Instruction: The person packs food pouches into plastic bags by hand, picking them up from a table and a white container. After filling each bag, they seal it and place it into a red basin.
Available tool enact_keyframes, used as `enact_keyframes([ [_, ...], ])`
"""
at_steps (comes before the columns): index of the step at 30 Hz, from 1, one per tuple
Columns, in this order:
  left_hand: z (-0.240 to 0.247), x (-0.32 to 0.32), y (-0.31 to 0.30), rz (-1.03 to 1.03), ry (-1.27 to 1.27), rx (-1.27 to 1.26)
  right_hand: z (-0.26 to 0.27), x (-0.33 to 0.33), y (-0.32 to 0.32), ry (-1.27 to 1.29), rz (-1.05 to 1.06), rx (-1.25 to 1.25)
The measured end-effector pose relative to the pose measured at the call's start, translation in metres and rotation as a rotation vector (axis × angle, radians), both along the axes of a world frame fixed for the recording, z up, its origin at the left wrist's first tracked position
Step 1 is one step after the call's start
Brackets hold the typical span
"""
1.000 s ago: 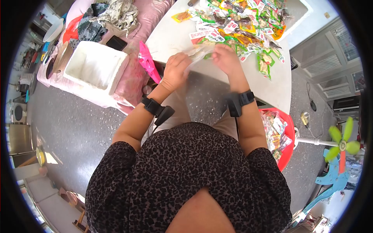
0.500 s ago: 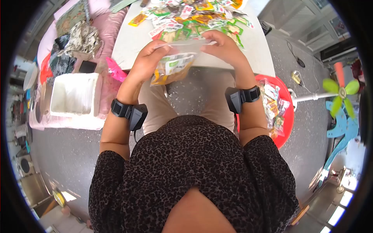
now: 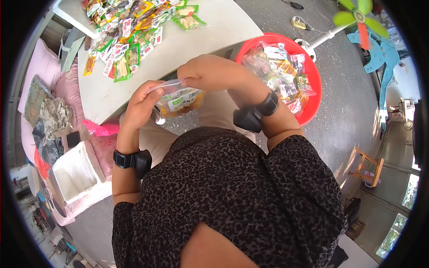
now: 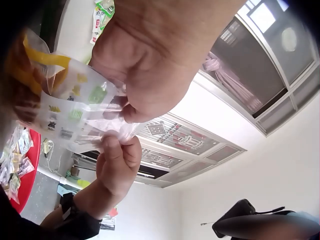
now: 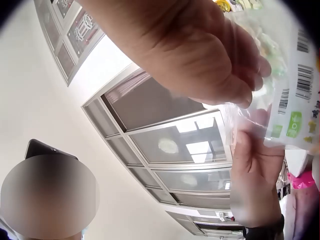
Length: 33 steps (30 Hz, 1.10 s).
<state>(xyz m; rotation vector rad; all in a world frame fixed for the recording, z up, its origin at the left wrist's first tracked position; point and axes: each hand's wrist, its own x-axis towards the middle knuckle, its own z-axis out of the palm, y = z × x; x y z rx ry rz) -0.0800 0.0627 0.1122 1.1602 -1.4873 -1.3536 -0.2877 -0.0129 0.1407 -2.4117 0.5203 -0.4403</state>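
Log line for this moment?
left hand: pinches snack bag top | right hand: pinches snack bag top | red basin: packed bags inside

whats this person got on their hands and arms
The left hand and right hand are bare, no gloves. The left strap and right strap on the wrists are black, each with a boxy black camera. The short sleeves belong to a dark top with a fine speckled animal print.

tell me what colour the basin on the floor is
Red; the basin shows best in the head view.
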Motion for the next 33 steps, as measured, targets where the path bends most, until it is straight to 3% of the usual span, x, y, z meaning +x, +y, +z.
enact_keyframes([
  [4,-0.015,-0.004,-0.011,0.058,0.179,-0.033,0.003,-0.047,-0.006,-0.11,-0.104,0.035],
  [11,-0.09,0.05,-0.008,0.214,-0.024,0.194,-0.006,-0.172,-0.023,-0.055,-0.59,0.222],
  [17,-0.156,0.074,0.018,0.374,-0.065,0.499,-0.088,-0.251,-0.045,0.063,-0.835,0.34],
  [19,-0.168,0.075,0.023,0.339,-0.082,0.427,-0.114,-0.27,-0.048,0.202,-0.913,0.322],
  [26,-0.169,0.069,0.024,0.363,-0.072,0.413,-0.205,-0.319,-0.049,0.455,-1.109,0.435],
  [30,-0.167,0.067,0.023,0.389,-0.065,0.426,-0.233,-0.33,-0.045,0.38,-1.242,0.521],
  [33,-0.168,0.069,0.025,0.384,-0.069,0.429,-0.248,-0.355,-0.068,0.396,-1.249,0.408],
])
